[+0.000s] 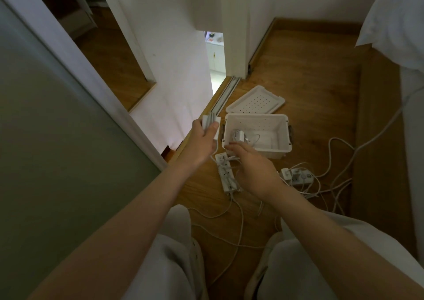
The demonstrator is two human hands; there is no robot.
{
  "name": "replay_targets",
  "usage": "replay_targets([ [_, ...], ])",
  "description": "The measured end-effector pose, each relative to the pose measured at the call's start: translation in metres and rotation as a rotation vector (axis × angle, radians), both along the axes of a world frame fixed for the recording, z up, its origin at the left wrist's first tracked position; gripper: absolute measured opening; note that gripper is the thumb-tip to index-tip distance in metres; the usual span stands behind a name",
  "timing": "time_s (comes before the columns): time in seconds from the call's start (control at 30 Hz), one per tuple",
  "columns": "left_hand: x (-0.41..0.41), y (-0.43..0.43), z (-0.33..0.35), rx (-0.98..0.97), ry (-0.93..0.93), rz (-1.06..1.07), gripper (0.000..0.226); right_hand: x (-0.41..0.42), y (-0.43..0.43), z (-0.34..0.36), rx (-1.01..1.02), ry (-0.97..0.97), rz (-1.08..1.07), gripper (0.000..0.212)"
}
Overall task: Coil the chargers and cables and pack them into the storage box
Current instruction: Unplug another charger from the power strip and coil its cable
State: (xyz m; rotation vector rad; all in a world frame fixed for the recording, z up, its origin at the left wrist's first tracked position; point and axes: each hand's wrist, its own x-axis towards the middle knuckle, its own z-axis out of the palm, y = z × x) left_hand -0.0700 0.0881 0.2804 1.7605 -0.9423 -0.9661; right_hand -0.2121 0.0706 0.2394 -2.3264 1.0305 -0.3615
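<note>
Charger (210, 122) is gripped by left hand (204, 136); right hand (254, 171) is loosely spread. Its cable (216, 149) is best coiled snugly before being packed into the storage box (257, 116) just beyond.

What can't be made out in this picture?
- Head view: what the right hand holds, if anything; its own back hides the palm side.
- Head view: the white item in the left hand, partly covered by its fingers.
- Head view: the charger in the storage box, too small.
</note>
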Motion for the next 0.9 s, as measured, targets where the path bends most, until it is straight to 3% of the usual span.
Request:
replay_targets([
  [0.07, -0.005, 0.001, 0.003, -0.012, 0.015, -0.006, 0.040, 0.000, 0.003, 0.005, 0.044, -0.058, 0.040, 0.078],
  [0.17, -0.010, 0.001, 0.005, -0.028, 0.033, -0.021, 0.041, 0.004, 0.009, 0.010, 0.277, -0.159, 0.072, 0.077],
  [0.27, -0.013, 0.002, 0.007, -0.044, 0.104, -0.036, 0.029, 0.011, 0.016, 0.014, 0.655, -0.469, -0.020, 0.054],
  [0.37, -0.013, 0.002, 0.007, -0.074, 0.196, -0.045, 0.020, 0.016, 0.016, 0.017, 0.728, -0.566, -0.101, 0.021],
  [0.5, -0.006, -0.002, 0.014, -0.150, 0.315, -0.022, 0.028, 0.014, 0.007, 0.010, 0.637, -0.458, -0.100, 0.004],
  [0.6, 0.007, -0.003, 0.021, -0.250, 0.472, 0.051, 0.022, 0.008, 0.002, -0.003, 0.364, -0.079, 0.069, 0.009],
  [0.67, 0.012, -0.001, 0.023, -0.258, 0.546, 0.099, 0.020, 0.003, -0.004, -0.013, 0.196, 0.112, 0.066, 0.018],
  [0.77, 0.014, 0.002, 0.020, -0.198, 0.507, 0.081, 0.021, -0.004, -0.013, -0.027, 0.117, 0.381, 0.057, 0.017],
  [0.83, 0.013, 0.003, 0.018, -0.164, 0.461, 0.029, 0.024, -0.005, -0.014, -0.031, 0.207, 0.348, 0.060, 0.023],
  [0.9, 0.011, 0.004, 0.016, -0.140, 0.419, -0.007, 0.026, -0.001, -0.006, -0.025, 0.336, 0.085, 0.047, 0.035],
])
